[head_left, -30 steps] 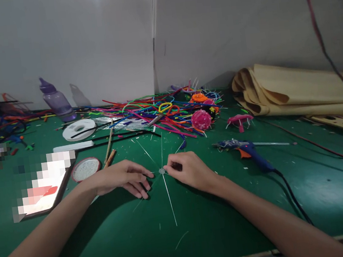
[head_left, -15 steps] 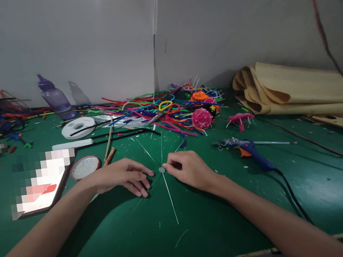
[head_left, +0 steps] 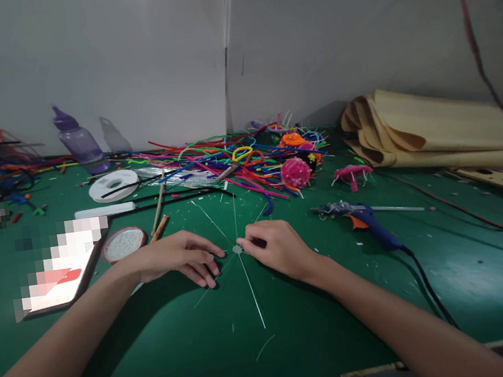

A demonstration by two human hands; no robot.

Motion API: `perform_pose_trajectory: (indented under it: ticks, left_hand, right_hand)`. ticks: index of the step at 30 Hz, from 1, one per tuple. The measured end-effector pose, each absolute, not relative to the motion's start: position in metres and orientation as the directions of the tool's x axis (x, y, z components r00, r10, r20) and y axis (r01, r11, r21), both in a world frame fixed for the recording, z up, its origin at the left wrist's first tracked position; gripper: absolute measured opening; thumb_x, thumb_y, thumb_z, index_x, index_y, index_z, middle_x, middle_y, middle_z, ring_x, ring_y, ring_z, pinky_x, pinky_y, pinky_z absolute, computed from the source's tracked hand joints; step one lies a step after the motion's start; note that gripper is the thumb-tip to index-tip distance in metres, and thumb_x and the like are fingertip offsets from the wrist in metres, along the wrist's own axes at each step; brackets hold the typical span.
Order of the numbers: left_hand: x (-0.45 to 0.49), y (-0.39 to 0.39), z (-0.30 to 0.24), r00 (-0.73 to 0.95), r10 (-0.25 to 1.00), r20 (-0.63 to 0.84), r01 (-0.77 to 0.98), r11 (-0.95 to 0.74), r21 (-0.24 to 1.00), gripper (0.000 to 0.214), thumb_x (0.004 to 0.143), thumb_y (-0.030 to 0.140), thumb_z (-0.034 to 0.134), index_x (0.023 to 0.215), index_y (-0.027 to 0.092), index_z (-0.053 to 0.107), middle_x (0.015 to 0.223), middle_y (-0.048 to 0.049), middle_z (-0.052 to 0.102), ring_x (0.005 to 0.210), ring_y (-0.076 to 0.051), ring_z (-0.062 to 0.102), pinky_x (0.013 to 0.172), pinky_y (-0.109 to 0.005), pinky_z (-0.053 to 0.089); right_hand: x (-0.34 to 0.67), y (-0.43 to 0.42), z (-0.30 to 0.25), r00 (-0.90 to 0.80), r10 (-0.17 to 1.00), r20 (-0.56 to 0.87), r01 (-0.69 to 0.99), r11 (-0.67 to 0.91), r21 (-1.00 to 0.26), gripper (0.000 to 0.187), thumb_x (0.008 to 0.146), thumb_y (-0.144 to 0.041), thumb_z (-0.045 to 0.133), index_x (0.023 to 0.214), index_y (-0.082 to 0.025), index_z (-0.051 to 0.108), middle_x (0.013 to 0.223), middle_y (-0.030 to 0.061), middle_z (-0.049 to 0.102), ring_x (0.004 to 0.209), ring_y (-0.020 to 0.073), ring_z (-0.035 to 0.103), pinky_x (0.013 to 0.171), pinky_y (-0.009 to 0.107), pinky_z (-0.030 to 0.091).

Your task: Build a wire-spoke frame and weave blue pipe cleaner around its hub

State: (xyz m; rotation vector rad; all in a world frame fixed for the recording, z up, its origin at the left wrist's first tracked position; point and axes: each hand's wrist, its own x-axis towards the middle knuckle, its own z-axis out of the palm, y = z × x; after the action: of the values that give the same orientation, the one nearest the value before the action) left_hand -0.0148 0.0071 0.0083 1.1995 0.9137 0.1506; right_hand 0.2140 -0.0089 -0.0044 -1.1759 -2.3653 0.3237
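A star of thin, pale wire-like spokes point(head_left: 252, 290) lies on the green table, radiating from a small grey hub point(head_left: 237, 249). At the hub's right edge, my right hand point(head_left: 278, 248) has its fingers curled and closed, thumb and forefinger pinched on the star. The spoke on that side is mostly hidden under the hand. My left hand point(head_left: 189, 260) rests just left of the hub, its fingers apart and loosely bent, their tips close to the left-hand spokes. A loose pale strand point(head_left: 265, 347) is on the table below.
Left: a lit phone point(head_left: 65, 268), a dish of tiny beads point(head_left: 123, 245), a white spool point(head_left: 99, 188), a purple bottle point(head_left: 80, 143). Behind: colourful pipe cleaners point(head_left: 210, 157) and a pink ball point(head_left: 295, 172). Right: a blue glue gun point(head_left: 377, 227) with its cord, and folded brown paper point(head_left: 433, 127).
The spokes have turned slightly: the near tip has shifted right and the far-left tip has swung left. Both hands stay almost in place, and the view has moved a little.
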Motion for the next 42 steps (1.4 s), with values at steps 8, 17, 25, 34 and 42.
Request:
perform_pose_trajectory:
  ticks: [8, 17, 25, 34, 42]
  left_hand:
    - [-0.0154, 0.0072, 0.0084, 0.657, 0.549, -0.516, 0.343, 0.392, 0.854, 0.037, 0.075, 0.031, 0.061, 0.109, 0.015, 0.061, 0.093, -0.0121, 0.069, 0.082, -0.025, 0.067, 0.074, -0.035, 0.052]
    - [-0.015, 0.0067, 0.0087, 0.655, 0.552, -0.517, 0.342, 0.393, 0.853, 0.037, 0.075, 0.031, 0.061, 0.108, 0.016, 0.061, 0.093, -0.0117, 0.069, 0.081, -0.024, 0.067, 0.073, -0.035, 0.052]
    - [-0.0153, 0.007, 0.0078, 0.656, 0.552, -0.514, 0.338, 0.394, 0.855, 0.037, 0.075, 0.031, 0.061, 0.108, 0.017, 0.062, 0.093, -0.0122, 0.069, 0.08, -0.023, 0.067, 0.073, -0.034, 0.052]
    - [-0.0147, 0.0065, 0.0096, 0.655, 0.551, -0.517, 0.34, 0.395, 0.853, 0.037, 0.074, 0.031, 0.062, 0.108, 0.016, 0.062, 0.091, -0.0109, 0.07, 0.079, -0.023, 0.067, 0.071, -0.032, 0.052]
    - [-0.0131, 0.0061, 0.0099, 0.644, 0.565, -0.516, 0.343, 0.39, 0.855, 0.034, 0.077, 0.034, 0.059, 0.106, 0.017, 0.063, 0.09, -0.0111, 0.07, 0.078, -0.023, 0.067, 0.07, -0.032, 0.052]
  right_hand:
    - [0.2137, -0.0087, -0.0045, -0.533, 0.789, 0.307, 0.669, 0.615, -0.418, 0.031, 0.086, -0.029, 0.045, 0.057, -0.017, 0.039, 0.055, -0.0035, 0.041, 0.053, 0.0074, 0.037, 0.053, 0.022, 0.024]
    - [0.2131, -0.0093, -0.0048, -0.526, 0.794, 0.305, 0.68, 0.608, -0.408, 0.031, 0.086, -0.029, 0.045, 0.057, -0.017, 0.039, 0.055, -0.0033, 0.042, 0.053, 0.0076, 0.038, 0.053, 0.023, 0.024]
    - [0.2122, -0.0103, -0.0042, -0.498, 0.811, 0.307, 0.696, 0.585, -0.416, 0.029, 0.085, -0.026, 0.044, 0.059, -0.018, 0.039, 0.054, -0.0037, 0.041, 0.051, 0.0073, 0.037, 0.052, 0.023, 0.023]
    - [0.2121, -0.0104, -0.005, -0.521, 0.796, 0.308, 0.692, 0.605, -0.394, 0.028, 0.084, -0.025, 0.045, 0.057, -0.018, 0.039, 0.053, -0.0039, 0.04, 0.05, 0.0071, 0.036, 0.051, 0.023, 0.022]
    - [0.2119, -0.01, -0.0058, -0.525, 0.797, 0.3, 0.694, 0.604, -0.391, 0.028, 0.084, -0.025, 0.045, 0.057, -0.018, 0.039, 0.054, -0.0037, 0.042, 0.051, 0.0073, 0.037, 0.052, 0.023, 0.023]
